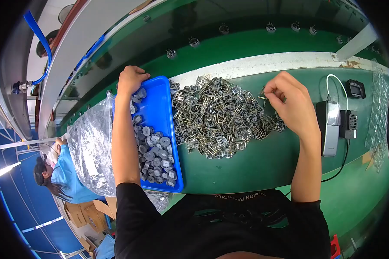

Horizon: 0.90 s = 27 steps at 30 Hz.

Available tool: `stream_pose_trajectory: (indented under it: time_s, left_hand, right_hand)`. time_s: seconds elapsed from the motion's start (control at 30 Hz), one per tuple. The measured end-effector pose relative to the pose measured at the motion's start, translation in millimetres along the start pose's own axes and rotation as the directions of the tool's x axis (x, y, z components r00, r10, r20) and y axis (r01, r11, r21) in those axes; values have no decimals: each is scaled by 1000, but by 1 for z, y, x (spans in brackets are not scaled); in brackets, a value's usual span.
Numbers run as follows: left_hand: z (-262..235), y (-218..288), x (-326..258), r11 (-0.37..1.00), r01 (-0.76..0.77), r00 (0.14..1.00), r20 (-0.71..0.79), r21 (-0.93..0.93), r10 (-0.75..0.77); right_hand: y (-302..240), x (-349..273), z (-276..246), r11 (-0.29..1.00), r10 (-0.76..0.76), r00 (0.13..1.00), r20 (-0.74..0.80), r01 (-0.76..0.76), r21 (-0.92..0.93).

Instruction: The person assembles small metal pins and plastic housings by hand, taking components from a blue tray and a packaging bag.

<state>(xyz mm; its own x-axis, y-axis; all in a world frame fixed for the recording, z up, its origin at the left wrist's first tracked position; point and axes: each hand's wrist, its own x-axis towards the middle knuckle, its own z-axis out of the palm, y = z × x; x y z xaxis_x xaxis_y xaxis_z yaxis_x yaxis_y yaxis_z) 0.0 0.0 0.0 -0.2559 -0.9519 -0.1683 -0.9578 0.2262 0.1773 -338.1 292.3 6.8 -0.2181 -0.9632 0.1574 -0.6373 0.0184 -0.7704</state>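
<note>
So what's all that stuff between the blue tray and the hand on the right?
In the head view, a heap of small shiny metal parts lies on the green table, between the blue tray and the right hand.

Bare green table (250, 166) near the body; metal-part heap (218, 116) beyond.

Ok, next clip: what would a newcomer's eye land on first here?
Probably the heap of small metal parts at the centre of the green table, with the right hand pinching a piece at the heap's right edge. Next, the bright blue tray of grey round parts to its left, where the left hand rests at the far end.
</note>
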Motion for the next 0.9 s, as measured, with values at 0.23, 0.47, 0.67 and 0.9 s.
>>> stream_pose_trajectory:
  time_s: [0.23, 0.47, 0.67, 0.9]
  left_hand:
    - [-10, 66, -44, 541, -119, 984, -24, -832, 179]
    - [-3, 147, -125, 419, -237, 889, -21, -877, 458]
    - [21, 168, -160, 421, -299, 847, -36, -857, 530]
    - [28, 172, -165, 502, -424, 819, -82, -754, 567]
  right_hand:
    - [-11, 0, 15, 968, -163, 972, -169, 191, 161]
    - [-21, -4, 28, 844, -77, 968, -239, 191, 501]
    - [-36, -7, 36, 877, -193, 924, -329, 313, 365]
    - [-31, -10, 43, 911, -305, 882, -359, 380, 160]
